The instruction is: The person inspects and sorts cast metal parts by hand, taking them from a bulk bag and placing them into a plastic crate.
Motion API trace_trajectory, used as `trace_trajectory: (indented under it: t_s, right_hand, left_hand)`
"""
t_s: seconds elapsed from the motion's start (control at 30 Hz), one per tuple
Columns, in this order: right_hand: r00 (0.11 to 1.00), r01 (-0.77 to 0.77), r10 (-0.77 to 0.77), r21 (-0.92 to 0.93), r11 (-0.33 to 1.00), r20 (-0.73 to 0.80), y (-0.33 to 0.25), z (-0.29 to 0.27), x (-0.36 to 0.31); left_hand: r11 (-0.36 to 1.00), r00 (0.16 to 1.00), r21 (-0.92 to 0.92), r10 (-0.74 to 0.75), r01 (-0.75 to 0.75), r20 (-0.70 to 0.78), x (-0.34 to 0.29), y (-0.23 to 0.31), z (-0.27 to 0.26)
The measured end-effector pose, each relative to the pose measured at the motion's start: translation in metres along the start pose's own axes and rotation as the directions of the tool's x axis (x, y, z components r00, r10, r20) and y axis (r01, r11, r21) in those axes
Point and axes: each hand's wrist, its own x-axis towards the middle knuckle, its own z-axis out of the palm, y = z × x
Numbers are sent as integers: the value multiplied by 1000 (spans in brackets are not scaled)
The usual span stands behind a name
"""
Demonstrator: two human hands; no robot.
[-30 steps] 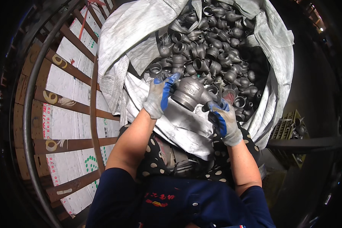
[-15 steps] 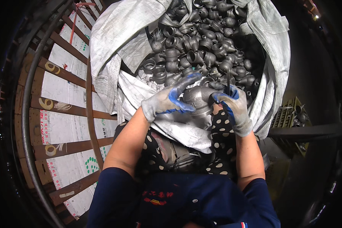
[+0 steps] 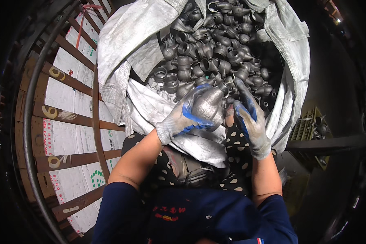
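Note:
My left hand (image 3: 183, 112), in a white glove with a blue-coated palm, is closed around a grey bulb-shaped metal casting (image 3: 209, 106). The casting is tilted, its narrow neck pointing up and to the right. To its right is my right hand (image 3: 251, 118), gloved the same way, with its fingers bent towards the casting and slightly apart from it. A thin, flat strip-like tool (image 3: 236, 87) sticks up from between its thumb and fingers; it shows almost edge-on, so its kind is unclear.
A big white woven bag (image 3: 124, 44) stands in front of me, holding many similar grey castings (image 3: 215, 46). On the left, a rusty metal rack (image 3: 75, 116) stands against white cartons. An olive crate (image 3: 309, 126) with metal parts is at the right, beside a dark bar (image 3: 329, 142).
The casting has turned in my left hand, so its neck now points up and right. My right hand has drawn a little away from it, and the tool has turned from a dark broad face to a thin edge.

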Motion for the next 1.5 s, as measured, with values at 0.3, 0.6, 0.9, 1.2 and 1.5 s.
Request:
trace_trajectory:
  t_s: [0.3,0.6,0.9,1.2,1.5]
  right_hand:
    - [978,-15,69,-259,966,198,-21,6,-10]
    - [985,31,30,-353,935,167,-10,18,-12]
    - [976,153,-28,-591,792,216,-12,16,-16]
    - [994,36,4,-349,936,113,-15,20,-11]
    - [963,112,44,-542,833,267,-12,4,-10]
  left_hand:
    - [994,951,-74,59,-85,-304,-3,-1,-10]
    - [906,976,-382,121,-184,-183,-2,2,-2]
    - [996,962,-49,53,-69,-269,-2,-3,-10]
    - [993,949,-81,54,-83,-311,1,-8,-8]
    - [933,991,-360,-69,23,-115,-7,1,-11]
